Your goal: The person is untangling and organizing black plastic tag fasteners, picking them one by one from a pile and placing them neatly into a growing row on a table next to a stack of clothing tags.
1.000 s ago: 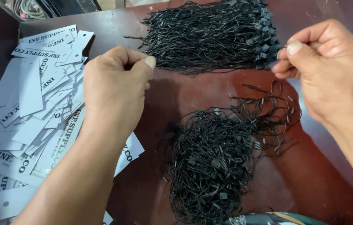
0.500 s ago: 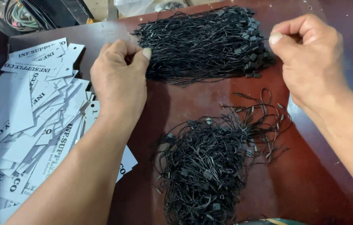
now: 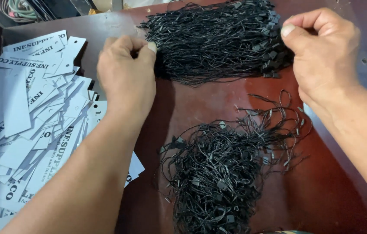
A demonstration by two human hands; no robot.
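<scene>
A neat bundle of black tag strings [image 3: 218, 41] lies across the far side of the dark red table [image 3: 209, 104]. My left hand [image 3: 127, 78] pinches the bundle's left end with fingers and thumb closed. At the right end, by the plastic clasps, my right hand [image 3: 322, 54] pinches the bundle the same way. A loose tangled heap of black strings [image 3: 222, 169] lies nearer me, between my forearms.
A spread pile of white printed paper tags [image 3: 32, 121] covers the table's left side, partly under my left forearm. Coiled cables [image 3: 19, 6] sit beyond the far left corner. The table's right edge [image 3: 313, 125] runs under my right forearm.
Both hands have moved away from me to the two ends of the far bundle. The view has shifted, so the bundle sits closer to the top of the picture.
</scene>
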